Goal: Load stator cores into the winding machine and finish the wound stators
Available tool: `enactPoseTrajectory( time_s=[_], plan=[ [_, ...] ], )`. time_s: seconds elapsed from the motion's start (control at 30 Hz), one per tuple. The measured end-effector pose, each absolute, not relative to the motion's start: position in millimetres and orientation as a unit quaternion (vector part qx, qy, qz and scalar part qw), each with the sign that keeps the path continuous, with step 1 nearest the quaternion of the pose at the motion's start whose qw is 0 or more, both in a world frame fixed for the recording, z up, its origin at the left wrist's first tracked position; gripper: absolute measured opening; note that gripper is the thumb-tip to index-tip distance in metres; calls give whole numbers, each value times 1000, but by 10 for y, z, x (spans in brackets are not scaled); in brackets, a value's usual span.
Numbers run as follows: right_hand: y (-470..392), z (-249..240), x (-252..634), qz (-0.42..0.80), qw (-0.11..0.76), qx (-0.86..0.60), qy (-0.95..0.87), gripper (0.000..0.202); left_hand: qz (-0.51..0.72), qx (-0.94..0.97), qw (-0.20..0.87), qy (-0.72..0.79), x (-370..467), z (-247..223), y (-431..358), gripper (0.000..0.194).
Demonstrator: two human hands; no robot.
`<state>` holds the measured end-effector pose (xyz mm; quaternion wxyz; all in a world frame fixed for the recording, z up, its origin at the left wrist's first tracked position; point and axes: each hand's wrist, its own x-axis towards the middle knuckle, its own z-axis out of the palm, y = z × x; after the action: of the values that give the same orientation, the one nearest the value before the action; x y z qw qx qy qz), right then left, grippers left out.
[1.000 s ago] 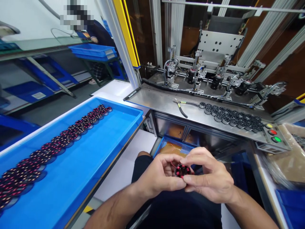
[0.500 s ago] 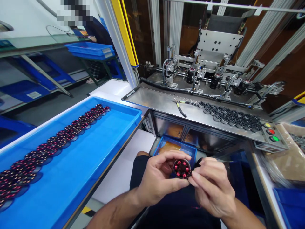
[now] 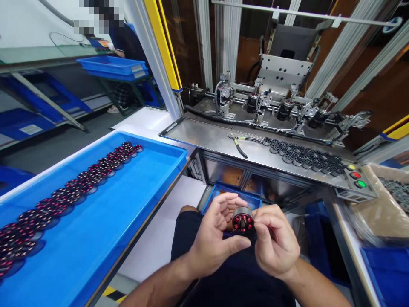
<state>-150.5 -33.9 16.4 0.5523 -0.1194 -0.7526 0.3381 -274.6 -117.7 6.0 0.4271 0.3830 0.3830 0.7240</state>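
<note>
A round wound part [image 3: 243, 219] with a grey rim and red windings is between my two hands, above my lap. My right hand [image 3: 275, 241] pinches it at its right edge with thumb and fingers. My left hand [image 3: 213, 236] is cupped round its left side, the thumb below and apart from the raised fingers. Several similar red and black parts [image 3: 68, 194] lie in a long band in the blue tray [image 3: 137, 196] on the left.
Ahead is a machine with metal fixtures [image 3: 255, 102]. Its front ledge [image 3: 204, 134] carries pliers [image 3: 239, 147] and several dark rings [image 3: 303, 155]. A button box [image 3: 356, 183] and a cardboard box [image 3: 373, 217] stand right. A person [image 3: 128, 47] is at the back left.
The round part has tilted, so its grey rim now shows on top. My left fingers have loosened round it, and my right hand has moved slightly left. The view has shifted a little.
</note>
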Motion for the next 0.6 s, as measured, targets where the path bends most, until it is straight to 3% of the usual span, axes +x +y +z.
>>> enactPoseTrajectory(
  time_s=[0.17,0.43,0.6],
  plan=[
    [-243,213,-1460,328,528,-103,-776,17,650,412,543,337,-2888,-35,-1188,37],
    [-226,287,-1424,265,504,-124,-813,18,686,371,571,255,-2864,-50,-1118,28],
    [-236,344,-1431,308,490,-155,-801,17,716,369,550,221,-2884,11,-1112,21]
  ],
)
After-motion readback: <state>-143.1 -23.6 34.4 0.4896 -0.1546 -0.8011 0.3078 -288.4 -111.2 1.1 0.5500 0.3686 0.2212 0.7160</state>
